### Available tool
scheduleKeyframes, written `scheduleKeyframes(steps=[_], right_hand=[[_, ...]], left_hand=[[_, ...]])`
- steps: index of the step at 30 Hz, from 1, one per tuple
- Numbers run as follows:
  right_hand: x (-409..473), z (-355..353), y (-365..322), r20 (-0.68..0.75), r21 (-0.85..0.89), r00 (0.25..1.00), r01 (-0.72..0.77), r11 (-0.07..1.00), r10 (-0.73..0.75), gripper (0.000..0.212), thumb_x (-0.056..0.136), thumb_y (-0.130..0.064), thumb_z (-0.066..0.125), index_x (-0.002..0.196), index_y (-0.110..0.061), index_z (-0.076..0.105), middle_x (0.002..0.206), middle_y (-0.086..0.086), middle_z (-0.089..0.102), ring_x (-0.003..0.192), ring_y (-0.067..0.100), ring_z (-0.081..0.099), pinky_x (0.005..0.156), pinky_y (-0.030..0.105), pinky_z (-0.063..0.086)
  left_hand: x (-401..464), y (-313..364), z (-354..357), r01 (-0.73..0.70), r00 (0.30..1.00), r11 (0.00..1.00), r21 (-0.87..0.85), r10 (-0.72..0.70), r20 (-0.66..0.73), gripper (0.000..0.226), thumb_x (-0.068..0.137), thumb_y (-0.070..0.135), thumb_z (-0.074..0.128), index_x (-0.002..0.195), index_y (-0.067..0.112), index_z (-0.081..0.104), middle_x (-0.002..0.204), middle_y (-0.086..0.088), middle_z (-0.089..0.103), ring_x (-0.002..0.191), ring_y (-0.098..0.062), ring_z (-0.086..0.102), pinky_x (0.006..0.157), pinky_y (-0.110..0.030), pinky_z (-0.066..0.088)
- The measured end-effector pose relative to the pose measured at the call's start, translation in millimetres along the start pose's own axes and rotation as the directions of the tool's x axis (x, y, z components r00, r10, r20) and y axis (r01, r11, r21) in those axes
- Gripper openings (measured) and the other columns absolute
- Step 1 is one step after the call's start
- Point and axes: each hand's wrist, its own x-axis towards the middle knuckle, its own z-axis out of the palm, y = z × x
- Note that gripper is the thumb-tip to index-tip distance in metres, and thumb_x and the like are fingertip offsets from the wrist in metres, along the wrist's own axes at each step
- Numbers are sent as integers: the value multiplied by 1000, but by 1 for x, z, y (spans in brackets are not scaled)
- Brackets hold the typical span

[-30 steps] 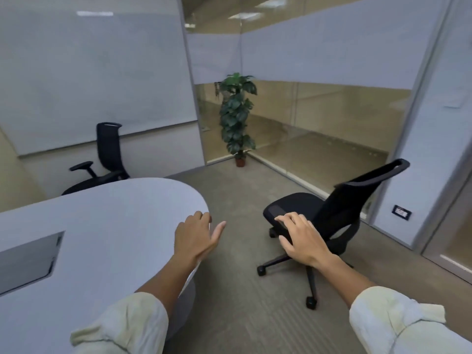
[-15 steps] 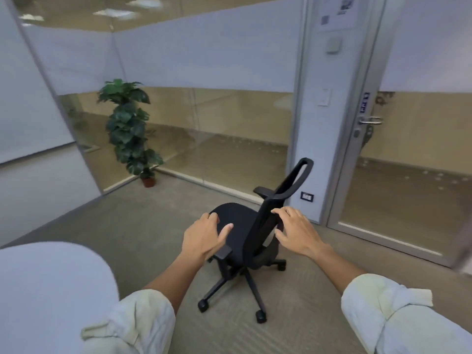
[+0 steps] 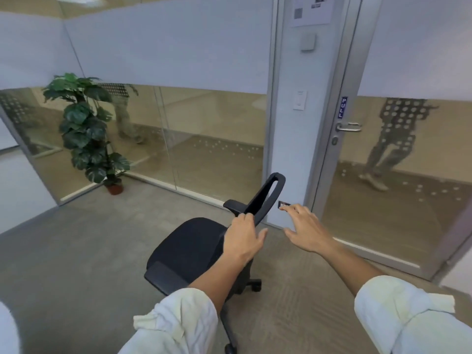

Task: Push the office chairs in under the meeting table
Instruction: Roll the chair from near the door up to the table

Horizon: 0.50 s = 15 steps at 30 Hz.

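So far this office chair [image 3: 189, 251] stands out on the carpet, not yet pushed in; only a pale sliver of the bench [image 3: 7, 330] shows at the lower left edge, well behind and left of the grip. Nearest, the left hand [image 3: 242, 238] is the grip: it rests on the backrest's edge, fingers curled over the frame, apparently clenched on it. The seat lies just left of that grip, the backrest loop rising beyond it. Further right, the right hand [image 3: 305, 231] hovers released, fingers spread, apart from the chair. By my judgement the pushing lies ahead.
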Motion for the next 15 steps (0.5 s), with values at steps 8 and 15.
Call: scheduleKeyframes(steps=[8, 15], right_hand=[[101, -1, 76, 143, -99, 978, 165, 981, -150, 67, 87, -28, 58, 148, -23, 31, 139, 8, 43, 124, 29, 43, 101, 45, 40], [179, 45, 98, 406, -272, 894, 317, 909, -191, 79, 87, -33, 58, 154, -30, 17, 162, 9, 13, 146, 34, 13, 117, 49, 18]], left_hand=[[63, 11, 55, 215, 957, 952, 218, -250, 148, 47, 91, 52, 55, 113, 12, 48, 114, -13, 58, 107, -32, 57, 85, -44, 48], [82, -48, 44, 183, 922, 897, 403, -299, 246, 38, 74, 50, 46, 89, 18, 63, 84, -4, 64, 73, -28, 63, 61, -34, 42]])
